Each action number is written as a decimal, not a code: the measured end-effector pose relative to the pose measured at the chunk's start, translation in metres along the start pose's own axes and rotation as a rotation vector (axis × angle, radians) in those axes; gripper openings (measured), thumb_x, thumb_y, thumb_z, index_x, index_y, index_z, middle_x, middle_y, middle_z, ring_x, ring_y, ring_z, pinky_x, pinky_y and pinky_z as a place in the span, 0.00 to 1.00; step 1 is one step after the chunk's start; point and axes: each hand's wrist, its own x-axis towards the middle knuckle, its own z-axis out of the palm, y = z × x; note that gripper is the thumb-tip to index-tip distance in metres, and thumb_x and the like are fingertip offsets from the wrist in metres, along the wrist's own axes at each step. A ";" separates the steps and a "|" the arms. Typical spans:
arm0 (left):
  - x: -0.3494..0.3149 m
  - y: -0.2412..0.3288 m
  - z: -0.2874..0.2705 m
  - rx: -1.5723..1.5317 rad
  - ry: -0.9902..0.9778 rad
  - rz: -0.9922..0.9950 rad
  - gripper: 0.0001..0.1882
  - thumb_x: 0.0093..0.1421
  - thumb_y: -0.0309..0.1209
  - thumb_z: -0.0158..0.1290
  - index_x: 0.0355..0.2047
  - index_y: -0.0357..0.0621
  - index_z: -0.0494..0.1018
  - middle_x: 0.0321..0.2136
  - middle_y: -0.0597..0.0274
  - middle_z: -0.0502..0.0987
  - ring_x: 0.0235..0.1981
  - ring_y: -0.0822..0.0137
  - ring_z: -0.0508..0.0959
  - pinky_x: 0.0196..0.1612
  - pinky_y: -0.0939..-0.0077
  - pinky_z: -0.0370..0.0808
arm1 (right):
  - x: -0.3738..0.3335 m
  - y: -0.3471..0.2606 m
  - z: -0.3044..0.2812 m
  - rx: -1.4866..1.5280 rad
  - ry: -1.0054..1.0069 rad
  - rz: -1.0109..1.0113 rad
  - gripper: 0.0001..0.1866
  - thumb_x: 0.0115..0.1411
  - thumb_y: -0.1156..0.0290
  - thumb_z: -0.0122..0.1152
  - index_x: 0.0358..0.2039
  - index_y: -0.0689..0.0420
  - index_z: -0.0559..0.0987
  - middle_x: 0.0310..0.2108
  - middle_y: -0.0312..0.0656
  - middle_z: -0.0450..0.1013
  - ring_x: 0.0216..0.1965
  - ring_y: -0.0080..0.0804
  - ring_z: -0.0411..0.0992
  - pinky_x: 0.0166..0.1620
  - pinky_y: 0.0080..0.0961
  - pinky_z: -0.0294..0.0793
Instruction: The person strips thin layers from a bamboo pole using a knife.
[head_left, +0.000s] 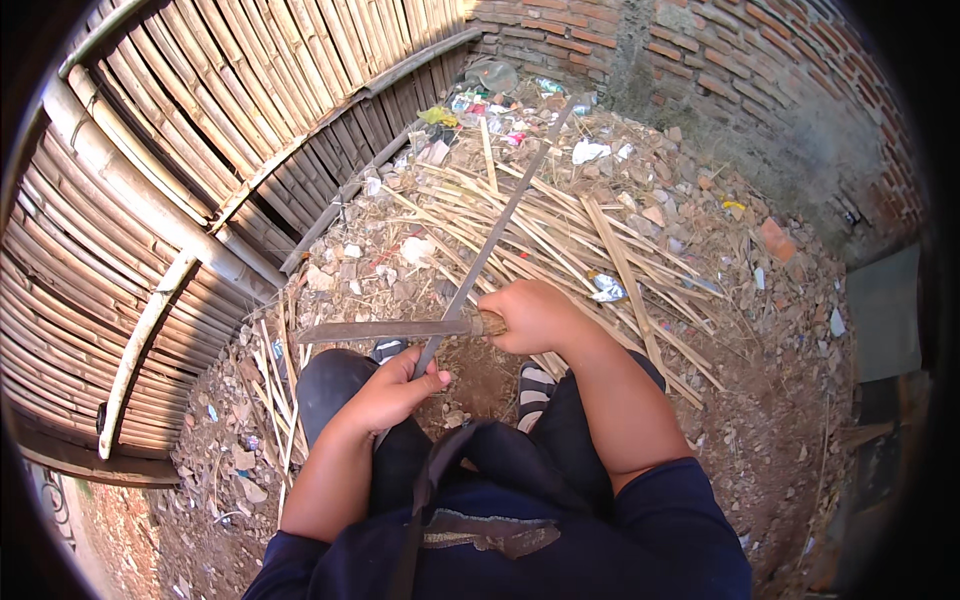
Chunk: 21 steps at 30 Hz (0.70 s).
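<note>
My right hand [533,316] is wrapped round the wooden handle [490,323] of a machete. Its long dark blade [385,330] points left, lying level across my knees. In my left hand [402,388] is the near end of a long, narrow bamboo strip [503,220], greyish on the side I see. The strip slants away from me, up and to the right, over the pile of split bamboo. Blade and strip cross just in front of my left hand; whether they touch I cannot tell. My left thumb lies over the strip near its lower end.
Pale split bamboo strips [560,235] lie heaped on the rubble ground ahead, with more strips [283,400] beside my left knee. A bamboo wall [240,90] stands to the left, a brick wall [760,60] at the back right. Litter and broken bricks [777,240] are scattered about.
</note>
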 end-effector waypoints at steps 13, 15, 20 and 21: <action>0.020 -0.010 -0.011 0.063 -0.038 0.019 0.11 0.69 0.35 0.62 0.37 0.50 0.68 0.22 0.78 0.65 0.19 0.83 0.62 0.22 0.82 0.56 | 0.006 0.023 -0.015 0.120 0.124 0.312 0.21 0.56 0.58 0.69 0.46 0.58 0.84 0.40 0.58 0.81 0.44 0.57 0.79 0.48 0.47 0.78; 0.018 -0.010 -0.014 0.103 -0.025 0.037 0.12 0.69 0.36 0.62 0.37 0.49 0.69 0.23 0.79 0.66 0.21 0.84 0.63 0.23 0.82 0.57 | 0.012 0.015 -0.006 0.061 -0.017 0.149 0.18 0.55 0.58 0.70 0.43 0.55 0.84 0.37 0.55 0.81 0.42 0.55 0.79 0.45 0.47 0.77; 0.014 -0.015 -0.015 0.119 -0.009 0.079 0.14 0.68 0.38 0.63 0.37 0.47 0.69 0.24 0.78 0.67 0.24 0.83 0.64 0.25 0.81 0.59 | 0.011 0.053 -0.013 0.220 -0.087 0.193 0.20 0.55 0.59 0.72 0.45 0.56 0.84 0.37 0.52 0.82 0.41 0.51 0.80 0.47 0.42 0.77; 0.017 -0.016 -0.014 0.128 -0.004 0.102 0.16 0.67 0.40 0.64 0.37 0.45 0.69 0.23 0.75 0.68 0.24 0.82 0.64 0.25 0.80 0.61 | 0.012 0.068 -0.012 0.253 0.040 0.312 0.22 0.56 0.59 0.71 0.48 0.57 0.84 0.38 0.52 0.82 0.41 0.50 0.80 0.47 0.41 0.77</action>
